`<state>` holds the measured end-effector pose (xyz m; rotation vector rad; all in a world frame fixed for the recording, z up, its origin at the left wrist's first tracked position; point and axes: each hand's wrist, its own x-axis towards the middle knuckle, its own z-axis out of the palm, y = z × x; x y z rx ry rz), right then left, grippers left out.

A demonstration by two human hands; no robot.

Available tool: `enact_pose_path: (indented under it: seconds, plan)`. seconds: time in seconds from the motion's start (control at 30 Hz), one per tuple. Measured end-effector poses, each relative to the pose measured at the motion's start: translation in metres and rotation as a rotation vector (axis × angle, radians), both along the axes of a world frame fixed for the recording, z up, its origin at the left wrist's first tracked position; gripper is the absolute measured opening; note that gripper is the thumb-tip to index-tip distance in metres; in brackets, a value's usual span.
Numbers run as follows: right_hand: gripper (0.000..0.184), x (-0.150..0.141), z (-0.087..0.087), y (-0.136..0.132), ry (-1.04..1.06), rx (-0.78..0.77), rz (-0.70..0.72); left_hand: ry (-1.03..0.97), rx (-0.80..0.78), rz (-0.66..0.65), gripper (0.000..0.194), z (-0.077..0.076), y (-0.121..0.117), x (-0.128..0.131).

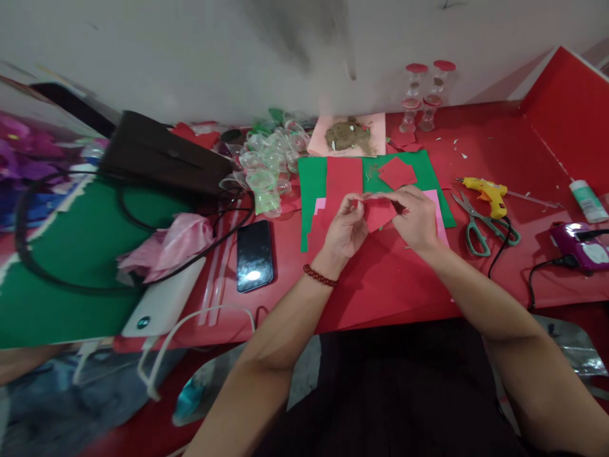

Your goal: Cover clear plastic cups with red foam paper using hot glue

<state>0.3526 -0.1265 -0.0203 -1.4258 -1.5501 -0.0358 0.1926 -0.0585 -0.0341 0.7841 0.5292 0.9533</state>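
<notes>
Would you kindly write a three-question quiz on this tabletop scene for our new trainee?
1. True or false: the black phone lies to the left of the left hand.
2. Which is nearest the yellow glue gun: (a) pink cloth, (b) scissors, (c) black phone?
3. What colour is the paper piece between the left hand and right hand?

Key: 1. True. 2. b. 3. Red.

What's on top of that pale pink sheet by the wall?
A brown, grainy heap with a few white bits. It covers the middle of the sheet; anything beneath can't be seen.
</notes>
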Motion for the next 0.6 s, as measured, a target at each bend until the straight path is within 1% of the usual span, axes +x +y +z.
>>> enact_pose_path:
  seconds: [0.07,0.1,0.27,0.3,0.37,0.43,0.47,0.6]
  plan:
    - [0.051,0.002,0.0,0.001,-0.005,0.001,-0.01,-0.005,0.026,0.004,0.019,-0.001,0.0,0.001]
    - [0.048,0.003,-0.001,0.001,-0.006,0.007,-0.02,-0.014,0.043,0.023,0.02,-0.002,0.0,0.001]
    - [0.02,0.01,-0.005,0.008,0.051,0.056,-0.119,-0.051,0.171,0.211,0.024,-0.006,0.006,-0.002]
    - [0.016,0.011,-0.004,0.009,0.071,0.073,-0.14,-0.044,0.175,0.226,0.023,-0.007,0.008,-0.003]
    - [0.011,0.012,-0.003,0.009,0.093,0.108,-0.159,-0.015,0.155,0.205,0.021,-0.006,0.009,-0.005]
    - [0.011,0.01,-0.001,0.008,0.088,0.13,-0.13,0.026,0.154,0.17,0.021,-0.004,0.007,-0.005]
    - [0.013,0.008,0.0,0.007,0.082,0.133,-0.102,0.044,0.18,0.169,0.021,-0.002,0.005,-0.005]
    - [0.022,0.0,0.002,0.002,0.046,0.076,-0.014,0.101,0.313,0.211,0.021,0.009,-0.002,-0.003]
